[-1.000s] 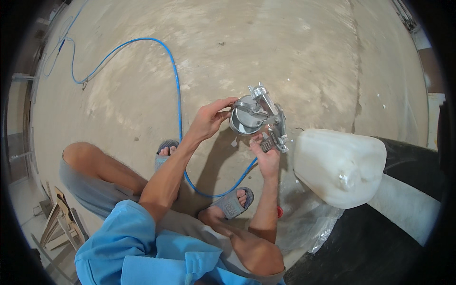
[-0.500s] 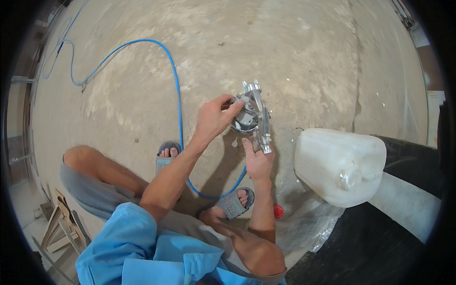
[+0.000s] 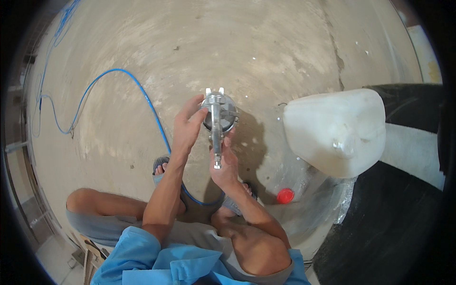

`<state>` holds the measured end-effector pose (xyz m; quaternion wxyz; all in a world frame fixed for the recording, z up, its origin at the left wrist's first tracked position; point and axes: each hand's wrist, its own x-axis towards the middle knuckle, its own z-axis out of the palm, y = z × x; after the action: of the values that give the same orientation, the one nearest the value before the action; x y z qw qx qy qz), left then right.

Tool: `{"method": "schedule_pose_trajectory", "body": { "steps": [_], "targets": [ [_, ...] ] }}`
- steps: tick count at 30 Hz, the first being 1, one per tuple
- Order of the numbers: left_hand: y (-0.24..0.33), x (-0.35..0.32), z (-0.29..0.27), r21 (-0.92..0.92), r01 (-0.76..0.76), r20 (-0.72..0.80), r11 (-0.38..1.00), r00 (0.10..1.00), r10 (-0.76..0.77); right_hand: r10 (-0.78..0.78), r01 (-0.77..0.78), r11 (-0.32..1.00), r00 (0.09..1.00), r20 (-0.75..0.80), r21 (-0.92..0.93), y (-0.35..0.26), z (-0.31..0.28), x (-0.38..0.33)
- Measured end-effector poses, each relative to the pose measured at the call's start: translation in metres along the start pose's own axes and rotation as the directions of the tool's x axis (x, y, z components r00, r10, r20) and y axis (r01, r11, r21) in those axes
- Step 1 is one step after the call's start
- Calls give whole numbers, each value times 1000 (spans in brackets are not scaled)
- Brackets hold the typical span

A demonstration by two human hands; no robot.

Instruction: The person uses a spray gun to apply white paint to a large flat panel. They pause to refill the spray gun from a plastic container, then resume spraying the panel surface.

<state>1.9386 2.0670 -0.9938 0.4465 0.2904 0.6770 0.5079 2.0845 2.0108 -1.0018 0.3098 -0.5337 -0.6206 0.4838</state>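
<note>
A silver paint spray gun (image 3: 216,121) is held up above the floor, its handle pointing back toward me and its two-pronged nozzle end facing away. Beneath the gun body sits its round metal cup, partly hidden by the gun. My left hand (image 3: 187,126) is closed on the cup's left side, with thumb and fingers against the rim. My right hand (image 3: 224,164) wraps the gun near its handle from below and right; some of those fingers are hidden. A blue air hose (image 3: 152,107) curves over the floor and passes beneath my arms.
On the right a white plastic jerrycan (image 3: 332,133) lies on clear plastic sheeting, near a red cap (image 3: 285,195). Black and pale sheets (image 3: 370,228) cover the floor beyond. My sandalled feet are close under my forearms. Wooden pieces (image 3: 92,249) lie at lower left.
The spray gun has come leftward and been turned, so its handle now lies straight toward me with the cup underneath. Both hands moved with it and kept hold. My view has shifted too.
</note>
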Motion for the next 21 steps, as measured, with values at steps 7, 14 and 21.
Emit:
{"method": "schedule_pose_trajectory", "body": {
  "steps": [7, 14, 21],
  "targets": [
    [27, 11, -17, 215, -173, 443, 961, 894, 62, 24, -20, 996, 999, 43, -86, 6, -8, 1],
    [46, 26, -15, 454, -577, 650, 679, 736, 189, -75, 71, 996, 994, -76, -56, 12, -2, 1],
    [45, 21, -7, 510, -560, 621, 653, 765, 171, 146, -153, 968, 988, 49, 199, 26, 4, 8]
  ]
}}
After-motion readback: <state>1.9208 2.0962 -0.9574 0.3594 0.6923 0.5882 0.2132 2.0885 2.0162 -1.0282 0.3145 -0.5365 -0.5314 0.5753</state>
